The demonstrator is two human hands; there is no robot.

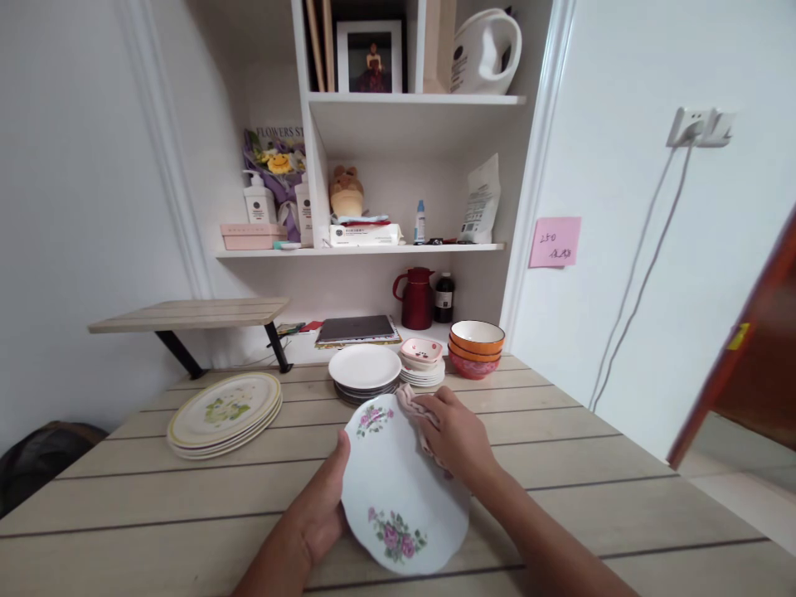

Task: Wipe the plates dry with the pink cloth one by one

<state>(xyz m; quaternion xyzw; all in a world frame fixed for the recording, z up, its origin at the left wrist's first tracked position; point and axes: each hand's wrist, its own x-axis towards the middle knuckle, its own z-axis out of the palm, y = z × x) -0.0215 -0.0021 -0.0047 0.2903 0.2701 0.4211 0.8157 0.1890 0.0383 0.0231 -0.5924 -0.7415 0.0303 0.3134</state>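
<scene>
A white plate [398, 473] with a scalloped rim and pink-purple flowers is held up, tilted, over the wooden table. My left hand [323, 497] grips its left edge, the thumb on the front and the fingers hidden behind. A pale pink cloth [411, 404] is bunched under the fingers of my right hand [453, 435], pressed to the plate's upper right rim. Just beyond are a stack of plates with a white one on top [365, 366], small dishes [423, 352] on small plates, and stacked bowls [476, 344]. Several yellow-rimmed plates [227, 406] lie stacked at left.
The slatted table [560, 464] meets a white shelf unit [410, 253] at the back. A small raised wooden stand [192, 313] is at the back left. A red jug [416, 298] and a dark bottle [444, 297] stand behind the bowls. Cables [647, 257] hang on the right wall.
</scene>
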